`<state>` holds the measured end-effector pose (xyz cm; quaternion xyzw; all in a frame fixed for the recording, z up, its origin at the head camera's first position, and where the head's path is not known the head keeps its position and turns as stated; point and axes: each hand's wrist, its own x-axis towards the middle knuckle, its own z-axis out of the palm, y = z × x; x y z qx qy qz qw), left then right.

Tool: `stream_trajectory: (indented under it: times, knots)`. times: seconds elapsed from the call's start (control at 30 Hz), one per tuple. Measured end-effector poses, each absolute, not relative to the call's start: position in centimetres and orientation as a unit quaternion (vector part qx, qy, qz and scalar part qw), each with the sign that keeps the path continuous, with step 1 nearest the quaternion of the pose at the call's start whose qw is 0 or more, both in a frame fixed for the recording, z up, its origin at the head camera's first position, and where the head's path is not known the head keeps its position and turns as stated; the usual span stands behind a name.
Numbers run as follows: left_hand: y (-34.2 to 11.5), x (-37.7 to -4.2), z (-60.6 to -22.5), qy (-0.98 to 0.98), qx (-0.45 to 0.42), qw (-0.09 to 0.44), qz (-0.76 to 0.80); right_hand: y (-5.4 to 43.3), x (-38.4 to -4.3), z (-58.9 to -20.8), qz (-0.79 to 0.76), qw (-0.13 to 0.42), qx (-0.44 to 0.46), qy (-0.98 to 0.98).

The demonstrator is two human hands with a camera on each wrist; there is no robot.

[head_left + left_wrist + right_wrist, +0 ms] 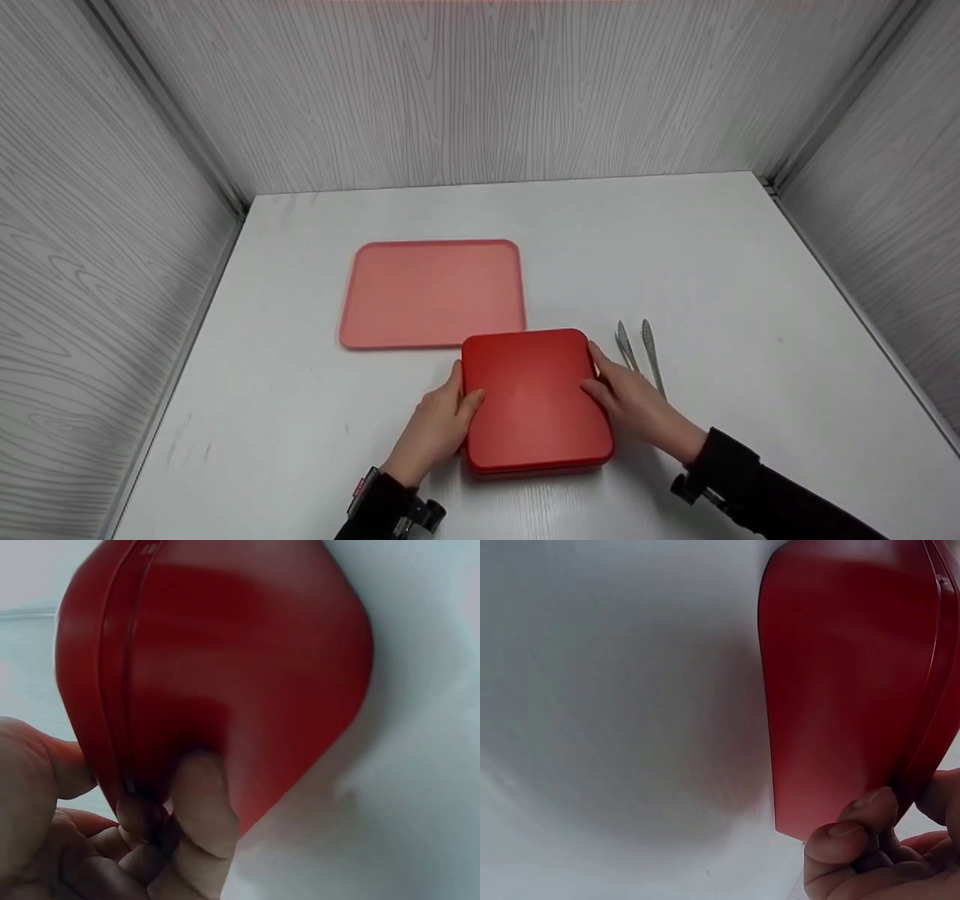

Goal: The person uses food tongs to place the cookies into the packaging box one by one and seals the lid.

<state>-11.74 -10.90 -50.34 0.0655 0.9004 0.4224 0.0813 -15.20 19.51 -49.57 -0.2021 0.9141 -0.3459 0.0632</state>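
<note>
A red square box [536,405] with rounded corners and a closed lid is held between both hands, close over the white table. My left hand [435,427] grips its left side, thumb on the lid's edge. On the opposite side, my right hand [634,397] holds it the same way, with the thumb on top. The left wrist view shows fingertips against the wall of the box [262,652], below the lid seam. Curled fingers of the right hand press the side of the box [847,690] in the right wrist view. Its contents are hidden.
A flat pink tray [435,292] lies behind the box, which overlaps its near right corner in the head view. Slim silver utensils [651,352] with patterned ends lie just beyond the right hand, partly hidden by it. Wood-grain panels [480,90] wall in the table.
</note>
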Motion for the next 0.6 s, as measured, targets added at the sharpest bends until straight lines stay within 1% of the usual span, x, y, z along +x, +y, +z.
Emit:
stream_trajectory:
  times: [0.13, 0.23, 0.3, 0.4, 0.47, 0.5, 0.57, 0.6]
  knots:
    - [-10.8, -11.9, -50.4, 0.899, 0.075, 0.072, 0.426, 19.7, -15.1, -49.5, -0.344, 0.065, -0.201, 0.915]
    - [-10.7, -11.8, -50.3, 0.906, 0.078, 0.055, 0.412, 20.0, -14.9, -49.3, -0.334, 0.058, -0.202, 0.919]
    - [-10.6, -11.7, -50.2, 0.923, 0.072, 0.032, 0.377, 20.1, -14.6, -49.0, -0.311, 0.029, -0.203, 0.928]
    - [-10.6, -11.5, -49.8, 0.95, 0.076, -0.025, 0.301, 20.2, -14.4, -48.6, -0.262, -0.046, -0.234, 0.935]
    - [-10.6, -11.5, -49.6, 0.958, 0.112, -0.076, 0.252, 20.2, -14.3, -48.4, -0.224, -0.097, -0.27, 0.931]
    - [-10.7, -11.6, -49.5, 0.957, 0.14, -0.1, 0.232, 20.2, -14.3, -48.3, -0.209, -0.112, -0.29, 0.927]
    - [-10.7, -11.8, -49.4, 0.95, 0.204, -0.128, 0.198, 20.1, -14.2, -48.3, -0.185, -0.123, -0.33, 0.918]
    - [-10.8, -11.9, -49.4, 0.946, 0.234, -0.136, 0.181, 19.9, -14.2, -48.3, -0.176, -0.118, -0.342, 0.915]
